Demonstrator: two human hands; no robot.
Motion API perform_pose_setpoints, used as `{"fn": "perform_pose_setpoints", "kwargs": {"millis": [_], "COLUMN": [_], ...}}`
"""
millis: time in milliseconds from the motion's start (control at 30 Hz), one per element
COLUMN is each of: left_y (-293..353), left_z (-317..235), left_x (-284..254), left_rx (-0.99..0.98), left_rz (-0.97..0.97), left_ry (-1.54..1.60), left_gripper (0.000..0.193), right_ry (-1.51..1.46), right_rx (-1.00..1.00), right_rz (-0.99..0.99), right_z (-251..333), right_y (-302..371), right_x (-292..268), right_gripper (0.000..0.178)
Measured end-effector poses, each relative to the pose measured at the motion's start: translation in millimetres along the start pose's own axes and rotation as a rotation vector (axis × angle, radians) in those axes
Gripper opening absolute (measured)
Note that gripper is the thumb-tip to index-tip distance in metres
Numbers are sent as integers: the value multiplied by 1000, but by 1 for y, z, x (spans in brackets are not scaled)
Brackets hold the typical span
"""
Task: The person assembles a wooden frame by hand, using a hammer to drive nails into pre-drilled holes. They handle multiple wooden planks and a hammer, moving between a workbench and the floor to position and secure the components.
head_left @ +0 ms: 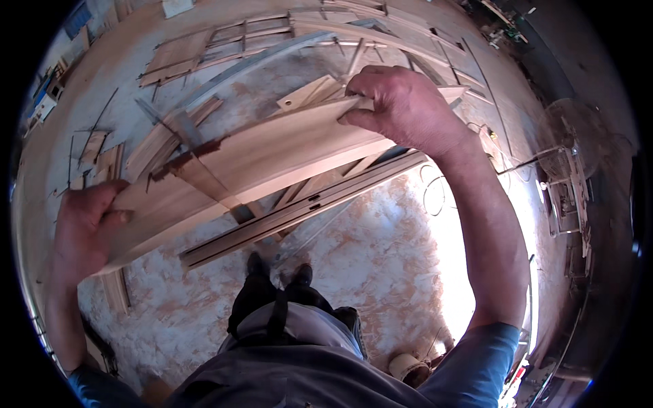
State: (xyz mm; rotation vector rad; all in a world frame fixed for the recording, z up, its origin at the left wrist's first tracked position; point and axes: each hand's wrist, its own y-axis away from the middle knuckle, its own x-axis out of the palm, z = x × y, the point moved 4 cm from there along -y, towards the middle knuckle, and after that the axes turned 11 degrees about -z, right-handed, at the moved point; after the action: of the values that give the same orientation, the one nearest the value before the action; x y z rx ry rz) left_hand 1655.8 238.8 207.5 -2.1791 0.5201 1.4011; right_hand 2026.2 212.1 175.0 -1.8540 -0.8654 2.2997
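Observation:
A long pale wooden board (279,153) slants across the view in front of me, its right end farther away. My left hand (85,221) is closed on the board's near left end, with the thumb over its face. At the far right, my right hand (405,105) pinches the board's upper edge between thumb and fingers. A dark reddish-brown patch (187,161) marks that edge left of the middle. Below the board lies a grooved wooden rail (313,204) with dark slots cut in it, partly hidden by the board at its far side.
Beyond the board are stacked wood strips (153,146), a long grey metal bar (248,64) and a wooden frame (238,35). To the right stands a fan (571,146). A bucket (408,367) is on the floor at lower right, and bright light falls across the floor there.

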Motion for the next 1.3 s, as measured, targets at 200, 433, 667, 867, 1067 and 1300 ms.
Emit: {"fn": "perform_pose_setpoints", "kwargs": {"millis": [200,433,667,867,1067,1300], "left_y": [-5,-31,-44,-50,-56,-61], "left_z": [-28,-51,-61,-67,-69,-73], "left_x": [57,110,140,153,163,168], "left_rx": [-4,39,134,144,120,149], "left_rz": [5,39,31,57,103,81], "left_ry": [184,97,77,50,-9,-9], "left_gripper": [30,30,25,28,31,31], "right_ry": [43,74,72,91,81,109], "right_rx": [51,198,253,225,257,256], "right_rz": [56,90,124,120,152,161], "right_z": [-43,-90,-119,-135,-143,-151], "right_y": [35,73,92,99,101,105], "right_x": [-3,11,27,32,36,39], "right_gripper": [29,27,29,29,31,34]}}
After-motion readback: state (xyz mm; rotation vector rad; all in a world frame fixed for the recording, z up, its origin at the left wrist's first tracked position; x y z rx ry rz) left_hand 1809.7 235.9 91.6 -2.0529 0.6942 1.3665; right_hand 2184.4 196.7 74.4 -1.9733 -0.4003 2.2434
